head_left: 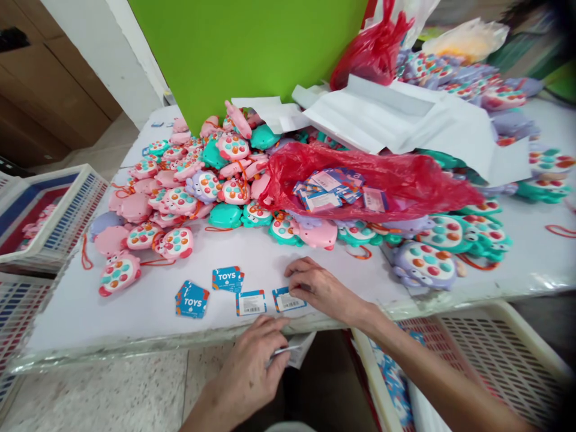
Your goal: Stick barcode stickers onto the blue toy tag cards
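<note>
Left hand pinched white sheet, right hand bunched over right-side barcode card, grip unclear; light, flat pressure seemed best.

At your eight o'clock, the blue cards carry white TOYS lettering and orange-red corners; the pair between seven and six shows white panels, black barcodes and blue borders with red touches. The toys at your nine are pink, teal and lilac, with white bellies dotted red, orange and turquoise, and orange cords. You have a translucent red bag at two, lime-green board at twelve, and a cream lattice-patterned basket at four.
</note>
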Demonstrator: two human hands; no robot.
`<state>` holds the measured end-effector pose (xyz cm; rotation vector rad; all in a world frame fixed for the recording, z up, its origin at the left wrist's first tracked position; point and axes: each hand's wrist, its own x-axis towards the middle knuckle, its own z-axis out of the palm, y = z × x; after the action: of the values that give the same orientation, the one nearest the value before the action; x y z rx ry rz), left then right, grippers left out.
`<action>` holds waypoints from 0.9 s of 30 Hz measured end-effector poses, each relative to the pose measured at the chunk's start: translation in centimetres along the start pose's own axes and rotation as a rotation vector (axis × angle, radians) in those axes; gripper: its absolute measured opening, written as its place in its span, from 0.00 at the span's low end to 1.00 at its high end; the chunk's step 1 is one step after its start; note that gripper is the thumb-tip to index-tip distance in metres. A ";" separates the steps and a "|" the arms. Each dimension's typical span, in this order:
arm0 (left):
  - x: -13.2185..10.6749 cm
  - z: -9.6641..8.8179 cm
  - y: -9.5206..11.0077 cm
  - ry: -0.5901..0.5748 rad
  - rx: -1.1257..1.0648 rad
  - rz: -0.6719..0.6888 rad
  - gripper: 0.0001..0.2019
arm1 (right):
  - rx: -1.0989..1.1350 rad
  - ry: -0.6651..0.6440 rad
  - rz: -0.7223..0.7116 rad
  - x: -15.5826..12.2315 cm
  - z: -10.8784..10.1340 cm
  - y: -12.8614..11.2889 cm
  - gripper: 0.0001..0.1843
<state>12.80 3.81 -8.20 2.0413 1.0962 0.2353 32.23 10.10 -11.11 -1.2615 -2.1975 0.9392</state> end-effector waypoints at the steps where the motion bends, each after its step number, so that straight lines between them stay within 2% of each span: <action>1: 0.0 -0.1 0.0 0.006 0.004 0.009 0.07 | -0.001 0.004 -0.001 0.0 0.0 0.0 0.09; 6: 0.4 -0.5 0.4 -0.002 0.028 0.030 0.07 | -0.005 0.020 -0.004 0.0 0.1 -0.1 0.09; 19: 1.4 -0.8 0.6 -0.029 0.077 -0.026 0.08 | -0.075 0.025 -0.010 0.0 0.4 -0.3 0.07; 27: 1.6 -0.4 -0.2 -0.048 0.099 0.000 0.09 | -0.110 -0.005 0.051 0.5 -0.1 -0.9 0.05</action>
<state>13.44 5.29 -8.32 2.1236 1.0973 0.1338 31.50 10.26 -10.37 -1.3719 -2.2578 0.8513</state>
